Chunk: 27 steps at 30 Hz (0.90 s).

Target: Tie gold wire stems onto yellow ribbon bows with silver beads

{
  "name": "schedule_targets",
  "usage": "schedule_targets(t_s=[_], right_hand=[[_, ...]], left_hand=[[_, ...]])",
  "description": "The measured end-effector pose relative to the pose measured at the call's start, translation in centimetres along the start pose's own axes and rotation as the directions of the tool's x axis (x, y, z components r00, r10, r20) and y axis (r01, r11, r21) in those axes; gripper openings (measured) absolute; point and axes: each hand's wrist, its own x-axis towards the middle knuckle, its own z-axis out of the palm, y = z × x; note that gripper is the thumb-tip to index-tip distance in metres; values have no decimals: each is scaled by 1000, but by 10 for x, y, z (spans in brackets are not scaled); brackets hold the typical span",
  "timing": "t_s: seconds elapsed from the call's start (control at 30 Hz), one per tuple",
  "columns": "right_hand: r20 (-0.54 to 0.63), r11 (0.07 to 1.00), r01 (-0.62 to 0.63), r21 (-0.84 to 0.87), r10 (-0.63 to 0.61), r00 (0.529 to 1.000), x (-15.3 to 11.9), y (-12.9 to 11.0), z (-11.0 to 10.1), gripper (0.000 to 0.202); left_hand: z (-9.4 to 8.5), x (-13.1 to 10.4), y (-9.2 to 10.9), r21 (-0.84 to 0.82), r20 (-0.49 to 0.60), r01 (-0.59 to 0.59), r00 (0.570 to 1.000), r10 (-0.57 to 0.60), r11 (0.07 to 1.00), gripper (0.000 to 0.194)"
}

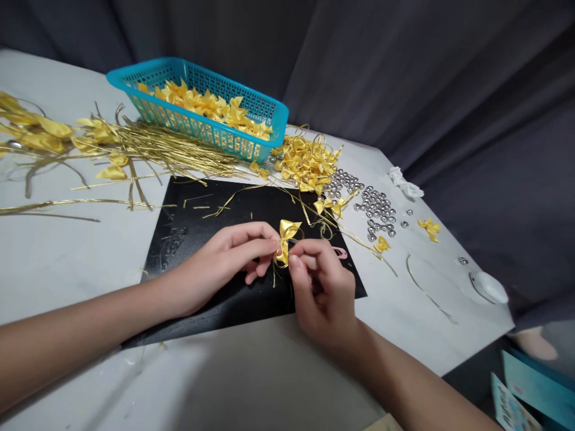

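Note:
A yellow satin ribbon bow (290,229) is pinched between the thumb and fingers of my left hand (236,254), just over the black mat (242,314). Thin gold wire tie loops around the bow's middle and lower side. From the right, my right hand (326,287) closes thumb and forefinger at the bow's edge, on what looks like the end of that tie. The fingertips hide the exact grip. Loose gold strands and short clippings lie on the mat beyond both hands.
Behind stands a blue basket (274,117) of yellow bows, with a bundle of gold ties (179,146) in front. Right of it lie a pile of bows (308,161) and many silver beads (377,206). A white rounded object (489,287) sits near the right edge.

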Motion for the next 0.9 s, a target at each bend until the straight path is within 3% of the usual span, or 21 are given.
schedule_targets(t_s=[0.2, 0.9], right_hand=[[0, 998, -19, -56, 19, 1000, -2, 0, 2, 13], [-1, 999, -32, -32, 32, 999, -4, -4, 6, 15]], left_hand=[[6, 1, 1, 1, -80, -1, 997, 1, 1000, 20], [4, -1, -2, 62, -134, -102, 985, 110, 993, 18]])
